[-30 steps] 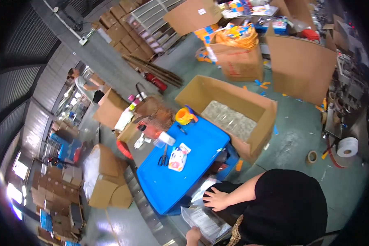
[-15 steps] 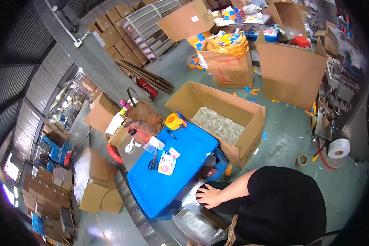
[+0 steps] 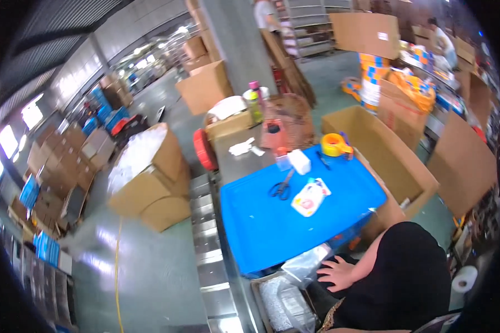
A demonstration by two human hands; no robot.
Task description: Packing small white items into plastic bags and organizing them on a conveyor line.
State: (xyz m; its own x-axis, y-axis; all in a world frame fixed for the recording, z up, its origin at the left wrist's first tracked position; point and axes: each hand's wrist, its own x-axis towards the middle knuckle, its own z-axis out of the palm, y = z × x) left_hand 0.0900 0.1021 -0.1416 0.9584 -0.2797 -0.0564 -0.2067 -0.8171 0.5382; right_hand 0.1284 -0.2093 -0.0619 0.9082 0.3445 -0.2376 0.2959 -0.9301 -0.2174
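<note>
My right hand (image 3: 337,273) rests on dark cloth beside the blue tabletop (image 3: 261,233), its fingers spread and holding nothing. My left hand is out of sight. Next to the right hand lies a clear plastic bag (image 3: 308,263). Below it stands an open box (image 3: 256,288) with more clear plastic bags (image 3: 286,302) inside. On the blue top are black scissors (image 3: 280,190), a white packet with coloured print (image 3: 311,198), a white block-like item (image 3: 299,161), a dark pen-like item (image 3: 323,161) and a yellow tape roll (image 3: 333,145).
A metal roller conveyor (image 3: 208,238) runs along the tabletop's left side. Beyond it sits a carton filled with white plastic (image 3: 155,183). A large open carton (image 3: 383,150) stands right of the table. Past the table are a red bottle (image 3: 275,136), a pillar (image 3: 228,44) and two people.
The view has swung left, so the table and cartons sit further right. The box of plastic bags now shows more fully. My right hand stays spread on the dark cloth.
</note>
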